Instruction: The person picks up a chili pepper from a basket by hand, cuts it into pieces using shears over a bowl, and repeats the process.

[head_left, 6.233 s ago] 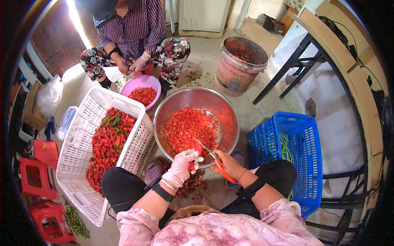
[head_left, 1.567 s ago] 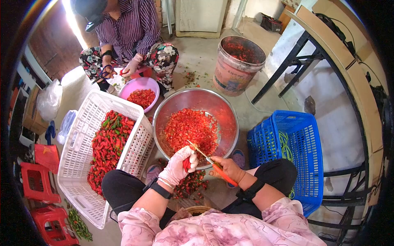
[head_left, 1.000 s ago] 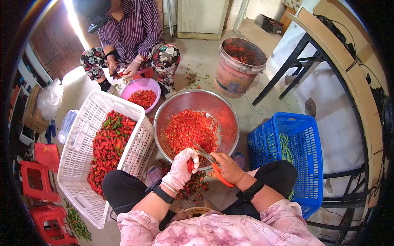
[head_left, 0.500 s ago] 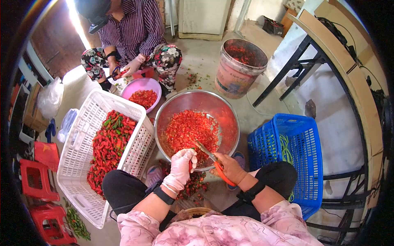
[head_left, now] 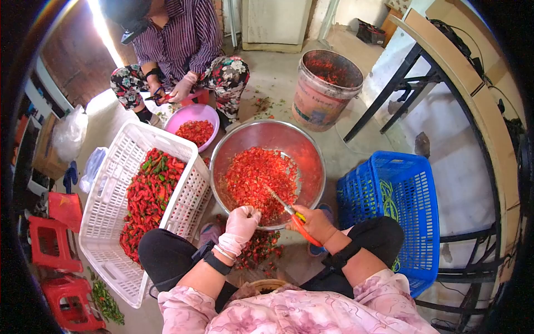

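My left hand (head_left: pixel 243 221), in a pale glove, is closed above the near rim of the steel bowl (head_left: pixel 315 149); whatever its fingers pinch is hidden. My right hand (head_left: pixel 316 224) is bare and grips orange-handled scissors (head_left: pixel 303 227), whose blades point up and left over the bowl, to the right of the glove. Chopped red chillies (head_left: pixel 258 175) cover much of the bowl's bottom. On the left, a white plastic crate (head_left: pixel 103 259) holds whole red chillies (head_left: pixel 147 203), some green among them. Green-and-red scraps (head_left: pixel 261 250) lie on the floor beneath my hands.
Opposite sits another person (head_left: pixel 181 39) with scissors, by a pink basin (head_left: pixel 208 114) of chopped chillies. A stained bucket (head_left: pixel 320 103) stands behind the bowl. Blue crates (head_left: pixel 414 222) are at my right, near a black-legged table (head_left: pixel 406 72); red stools (head_left: pixel 53 242) are far left.
My left hand has drawn back slightly left and down, away from the blades. The red chilli visible in its grip before no longer shows. The scissors stay in my right hand.
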`<state>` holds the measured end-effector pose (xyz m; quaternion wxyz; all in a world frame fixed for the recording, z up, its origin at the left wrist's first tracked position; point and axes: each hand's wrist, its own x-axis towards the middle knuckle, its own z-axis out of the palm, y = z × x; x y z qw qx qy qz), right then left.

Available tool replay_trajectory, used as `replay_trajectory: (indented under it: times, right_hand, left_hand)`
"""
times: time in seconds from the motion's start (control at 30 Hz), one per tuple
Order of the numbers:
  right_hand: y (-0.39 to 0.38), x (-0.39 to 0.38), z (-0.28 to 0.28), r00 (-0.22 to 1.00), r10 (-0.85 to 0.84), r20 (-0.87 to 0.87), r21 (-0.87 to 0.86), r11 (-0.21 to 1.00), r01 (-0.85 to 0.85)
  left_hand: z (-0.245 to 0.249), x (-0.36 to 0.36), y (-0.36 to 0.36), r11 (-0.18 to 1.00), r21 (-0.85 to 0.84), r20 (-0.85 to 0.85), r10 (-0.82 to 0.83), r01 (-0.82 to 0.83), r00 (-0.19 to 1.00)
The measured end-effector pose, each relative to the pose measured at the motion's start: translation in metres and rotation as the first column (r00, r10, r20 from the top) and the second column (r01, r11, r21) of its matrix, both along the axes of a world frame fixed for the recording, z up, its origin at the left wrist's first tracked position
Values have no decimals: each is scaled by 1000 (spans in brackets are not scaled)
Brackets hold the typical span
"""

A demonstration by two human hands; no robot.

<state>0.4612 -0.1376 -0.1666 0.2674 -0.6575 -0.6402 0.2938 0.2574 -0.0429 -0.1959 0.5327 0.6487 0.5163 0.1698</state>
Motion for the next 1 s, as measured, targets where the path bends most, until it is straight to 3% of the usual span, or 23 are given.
replay_trajectory:
  times: [0.03, 0.1, 0.17, 0.23, 0.27, 0.3, 0.33, 0.37, 0.4, 0.43, 0.5, 0.53, 0.57, 0.63, 0.7, 0.87, 1.0]
  right_hand:
    - [3, 0, 5, 995, -89, -38, 10, 996, 90]
    - [5, 3, 11, 992, -100, -74, -44, 994, 97]
    - [4, 8, 1, 989, -119, -87, 102, 987, 127]
    - [3, 8, 6, 993, -104, -57, 134, 985, 111]
    - [1, 8, 12, 981, -139, -137, 40, 989, 146]
    - [2, 7, 18, 961, -179, -212, -56, 984, 171]
    - [1, 7, 18, 960, -183, -211, -56, 983, 175]
    - [1, 6, 18, 943, -190, -274, -43, 982, 186]
    - [1, 6, 19, 922, -193, -335, -28, 980, 195]
    - [2, 6, 20, 923, -191, -333, -27, 981, 193]
    - [1, 6, 21, 914, -180, -364, -73, 984, 164]
    - [1, 5, 18, 915, -175, -362, -72, 984, 160]
    - [1, 6, 14, 912, -176, -370, -97, 984, 150]
    - [1, 5, 9, 909, -177, -377, -126, 982, 139]
    - [1, 5, 6, 897, -159, -413, -156, 982, 102]
    - [2, 0, 1, 869, -102, -484, -72, 994, 76]
    - [1, 1, 1, 829, -99, -550, -100, 994, 52]
  left_hand:
    - [3, -2, -3, 1000, 2, -4, 1, -1, 1000]
    - [14, -9, -12, 963, 115, -468, -162, 242, 869]
    - [21, -11, -12, 959, 41, -528, -217, 280, 821]
    - [16, -17, -8, 947, -10, -548, -274, 321, 790]
    - [9, -21, -6, 950, 31, -417, -270, 311, 868]
    - [7, -19, -3, 949, 34, -417, -272, 314, 867]
    - [5, -18, 0, 946, -293, -17, -150, 139, 989]
    - [4, -18, 2, 777, -623, 307, 135, 91, 942]
    - [7, -19, 6, 694, -699, 476, 268, 175, 838]
    - [10, -17, 7, 694, -698, 478, 269, 175, 836]
    - [16, -11, 7, 479, -840, 526, 609, 254, 594]
    - [11, -9, 9, 424, -857, 514, 688, 292, 512]
    - [11, -11, 12, 427, -856, 516, 690, 291, 507]
    - [21, -13, 17, 317, -868, 476, 752, 383, 456]
    - [16, -13, 20, 325, -840, 511, 742, 434, 434]
    - [29, -6, 16, 441, -840, 538, 757, 316, 371]
    - [26, -3, 16, 504, -797, 604, 661, 334, 445]
